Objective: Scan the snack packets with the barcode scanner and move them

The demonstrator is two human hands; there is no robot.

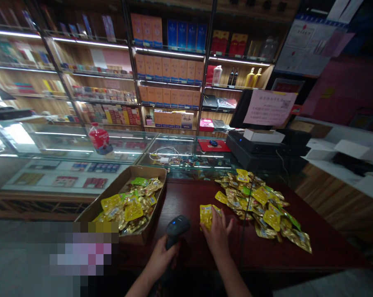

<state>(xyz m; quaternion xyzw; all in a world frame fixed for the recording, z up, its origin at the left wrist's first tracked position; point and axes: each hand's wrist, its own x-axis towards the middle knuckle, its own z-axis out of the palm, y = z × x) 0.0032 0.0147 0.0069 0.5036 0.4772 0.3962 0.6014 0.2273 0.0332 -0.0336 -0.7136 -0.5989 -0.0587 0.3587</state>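
In my left hand (161, 256) is a dark handheld barcode scanner (178, 227) with a small blue light, its head tilted up above the table. My right hand (218, 233) has its fingers on a yellow snack packet (206, 215) lying in the middle of the tabletop; whether the fingers pinch it or only rest on it is hard to see. To the right spreads a loose pile of yellow, gold and green packets (263, 208). On the left, an open cardboard box (158, 210) holds several packets of the same look (133, 207).
The dark red wooden table (180, 194) meets a glass display counter (133, 142) behind. On the counter stand a red-labelled bottle (100, 139), a white cable (164, 156), a mouse (213, 143) on a red mat and a monitor (240, 109). A blurred-out patch covers the lower left.
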